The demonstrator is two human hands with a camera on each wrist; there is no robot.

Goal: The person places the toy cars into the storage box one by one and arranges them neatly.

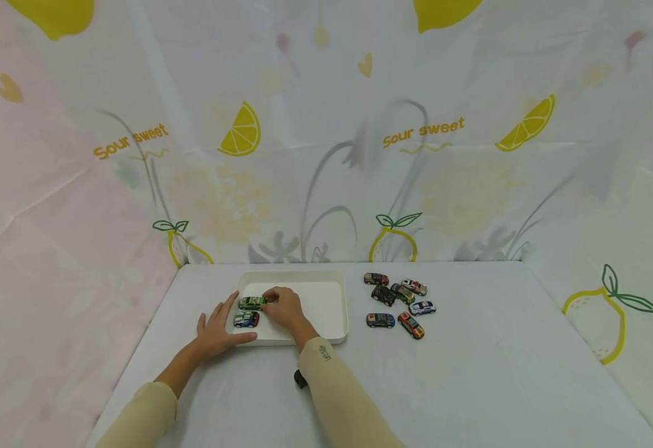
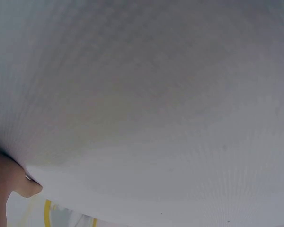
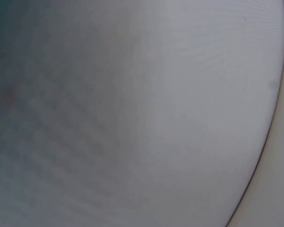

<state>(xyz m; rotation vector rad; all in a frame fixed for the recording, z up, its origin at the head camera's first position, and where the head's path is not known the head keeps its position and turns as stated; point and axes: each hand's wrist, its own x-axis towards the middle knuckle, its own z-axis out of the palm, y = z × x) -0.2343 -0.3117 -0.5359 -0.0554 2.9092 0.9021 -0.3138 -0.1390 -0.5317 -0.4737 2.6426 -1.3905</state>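
Observation:
A white tray (image 1: 326, 311) lies on the table. My right hand (image 1: 284, 308) reaches over it and pinches the end of a green toy car (image 1: 250, 303) between thumb and fingers, in the tray's left part. Just below that car sits a white, green and blue toy car (image 1: 246, 320). My left hand (image 1: 216, 330) spreads its fingers along the tray's left side, with the thumb by the front rim. In the left wrist view, part of a hand (image 2: 9, 177) shows at the lower left edge; the right wrist view holds mostly a blurred pale surface.
Right of the tray lies a loose group of toy cars, among them a red-orange one (image 1: 411, 325), a blue one (image 1: 380, 320) and a black one (image 1: 383, 295). A dark object (image 1: 300, 379) is partly hidden by my right sleeve. Lemon-printed cloth (image 1: 326, 186) hangs behind the table.

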